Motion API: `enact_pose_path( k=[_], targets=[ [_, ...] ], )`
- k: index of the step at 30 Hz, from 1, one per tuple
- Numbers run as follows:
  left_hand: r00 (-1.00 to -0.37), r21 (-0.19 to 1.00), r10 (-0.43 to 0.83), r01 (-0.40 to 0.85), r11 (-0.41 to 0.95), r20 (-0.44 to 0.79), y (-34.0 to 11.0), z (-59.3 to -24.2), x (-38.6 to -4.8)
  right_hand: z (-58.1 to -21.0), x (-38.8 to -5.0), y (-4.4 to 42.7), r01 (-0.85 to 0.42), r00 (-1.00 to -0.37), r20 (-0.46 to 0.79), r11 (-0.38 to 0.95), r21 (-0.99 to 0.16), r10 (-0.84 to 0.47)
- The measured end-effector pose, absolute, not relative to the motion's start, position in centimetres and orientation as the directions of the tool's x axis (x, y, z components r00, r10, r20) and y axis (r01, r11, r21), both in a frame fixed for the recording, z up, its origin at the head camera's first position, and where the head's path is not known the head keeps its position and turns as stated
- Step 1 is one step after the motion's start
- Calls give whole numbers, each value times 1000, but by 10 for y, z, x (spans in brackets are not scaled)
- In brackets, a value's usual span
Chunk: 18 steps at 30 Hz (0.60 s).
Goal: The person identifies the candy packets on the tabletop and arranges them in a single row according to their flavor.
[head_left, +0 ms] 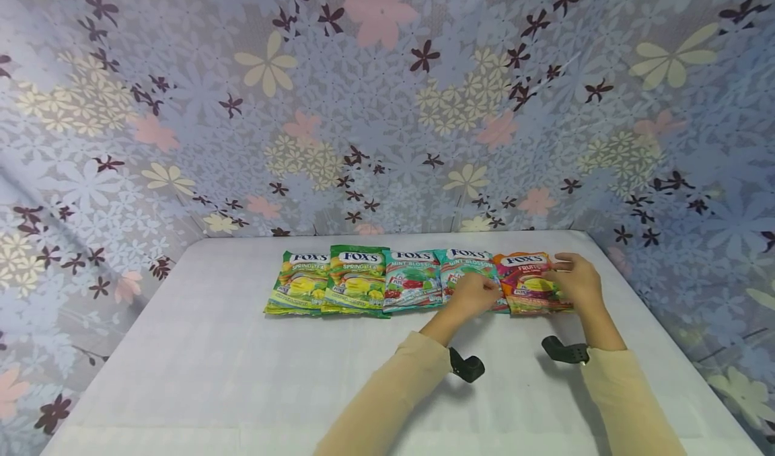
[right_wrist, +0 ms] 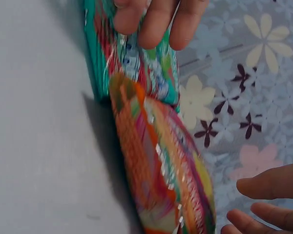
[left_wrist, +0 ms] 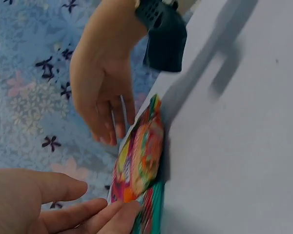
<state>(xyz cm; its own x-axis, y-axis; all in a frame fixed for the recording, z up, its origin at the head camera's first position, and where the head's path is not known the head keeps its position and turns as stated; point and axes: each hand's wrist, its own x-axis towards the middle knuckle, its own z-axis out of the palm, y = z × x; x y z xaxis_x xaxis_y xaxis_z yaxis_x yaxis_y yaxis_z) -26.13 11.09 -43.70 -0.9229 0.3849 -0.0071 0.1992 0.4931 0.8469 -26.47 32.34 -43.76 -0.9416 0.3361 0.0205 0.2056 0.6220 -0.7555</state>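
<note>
An orange-red Fox's Fruits candy bag (head_left: pixel 528 282) lies at the right end of a row of candy bags. My right hand (head_left: pixel 579 281) is at its right edge, fingers extended and thumb apart; in the left wrist view that right hand (left_wrist: pixel 105 92) hangs beside the bag with nothing in its grasp. Over the teal Mint Blossom bag (head_left: pixel 466 259) next to it is my left hand (head_left: pixel 474 296), partly covering that bag. Its loosely bent fingers (right_wrist: pixel 154 29) are near where the two bags overlap; whether they touch the wrapping I cannot tell.
Another teal Mint Blossom bag (head_left: pixel 413 281) and two green-yellow Spring Tea bags, one (head_left: pixel 357 281) overlapping the other (head_left: pixel 298 284), continue the row leftward. They lie on a white-covered table (head_left: pixel 242 375), near its back edge. Flower-patterned cloth (head_left: pixel 387 106) stands behind and at the sides.
</note>
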Motion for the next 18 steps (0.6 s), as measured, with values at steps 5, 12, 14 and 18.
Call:
enact_pose_path(
  k=[5, 12, 14, 18],
  targets=[
    [-926, 848, 370, 140, 511, -70, 124, -438, -253, -444, -267, 331, 260, -924, -3, 623, -738, 382],
    [-927, 869, 356, 79, 489, -116, 130, -439, -246, -452, -268, 340, 331, -917, -84, 627, -705, 389],
    [-928, 880, 355, 74, 469, -111, 131, -441, -245, -454, -269, 340, 333, -918, -99, 612, -717, 384],
    [-938, 923, 320, 1, 384, -132, 132, -446, -244, -454, -270, 342, 349, -917, -154, 555, -755, 367]
  ],
)
